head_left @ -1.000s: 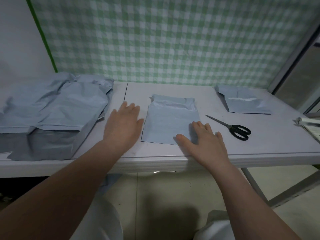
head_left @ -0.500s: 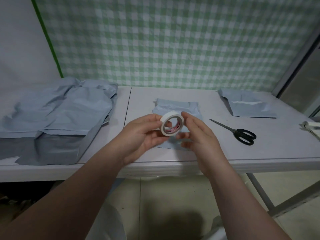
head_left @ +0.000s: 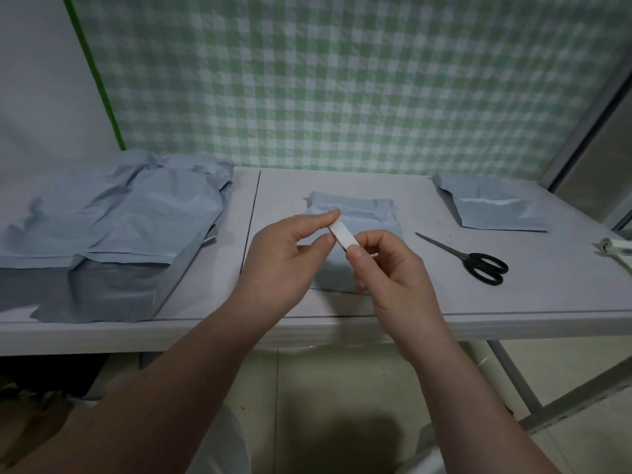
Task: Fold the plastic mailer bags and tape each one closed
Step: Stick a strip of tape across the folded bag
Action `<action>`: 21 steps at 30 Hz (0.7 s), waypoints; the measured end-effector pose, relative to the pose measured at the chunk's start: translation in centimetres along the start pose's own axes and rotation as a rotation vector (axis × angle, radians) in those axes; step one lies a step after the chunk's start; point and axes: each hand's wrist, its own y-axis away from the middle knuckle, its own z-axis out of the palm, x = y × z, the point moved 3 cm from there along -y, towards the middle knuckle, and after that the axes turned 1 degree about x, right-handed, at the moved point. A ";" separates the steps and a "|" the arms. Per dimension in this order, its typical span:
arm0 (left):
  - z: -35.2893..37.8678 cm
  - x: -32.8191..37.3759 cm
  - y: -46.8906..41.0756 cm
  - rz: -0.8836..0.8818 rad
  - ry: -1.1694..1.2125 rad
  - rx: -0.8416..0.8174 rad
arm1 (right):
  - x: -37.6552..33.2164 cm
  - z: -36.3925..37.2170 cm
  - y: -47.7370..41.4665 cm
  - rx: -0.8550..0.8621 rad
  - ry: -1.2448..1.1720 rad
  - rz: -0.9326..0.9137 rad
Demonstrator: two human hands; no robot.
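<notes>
— Holding what, up over the desk (head_left: 533, 299)?

— A white roll of tape (head_left: 342, 237), turned edge-on. Pinched at the top by the left hand (head_left: 284, 254), thumb and first finger curled on it.

— And the right hand (head_left: 393, 278)?

— Gripping the same roll from below, thumb on the rim, other fingers curled in. So both sets of fingers closed on the tape.

— Where, going by the scissors (head_left: 478, 263)?

— Left of the scissors, up in the air, not touching the desk.

— And the bag to tape?

— A folded mailer bag (head_left: 355, 213), flat on the desk left of the scissors, right under the hands and partly hidden by them.

— More bags?

— Yes. A big floppy pile of mailer bags (head_left: 119, 227) far left of the scissors, reaching the front edge of the desk. Also a taped bag (head_left: 492, 215) behind the scissors, flat, with a white strip across it.

— Scissors open or shut?

— Shut. Black handles toward the front, blades pointing back toward the folded mailer bag.

— Anything else?

— A pale rolled thing (head_left: 615, 249) right of the scissors, cut off at the side. Hard to tell what. And a green and white checked cloth (head_left: 342, 80) hanging far behind the scissors.
</notes>
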 end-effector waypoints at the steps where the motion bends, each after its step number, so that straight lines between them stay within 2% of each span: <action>1: -0.1 0.2 0.1 0.026 -0.020 0.020 | -0.1 0.0 0.0 0.010 0.030 -0.012; 7: -0.5 1.2 0.2 0.091 -0.090 0.063 | -0.4 0.0 0.2 0.048 0.113 -0.058; 14: -0.5 1.7 0.2 0.082 -0.135 0.110 | -0.7 0.0 0.4 0.045 0.148 -0.103; 21: -0.3 0.8 -0.6 0.011 -0.174 0.075 | -0.4 -0.7 0.1 -0.045 0.156 -0.029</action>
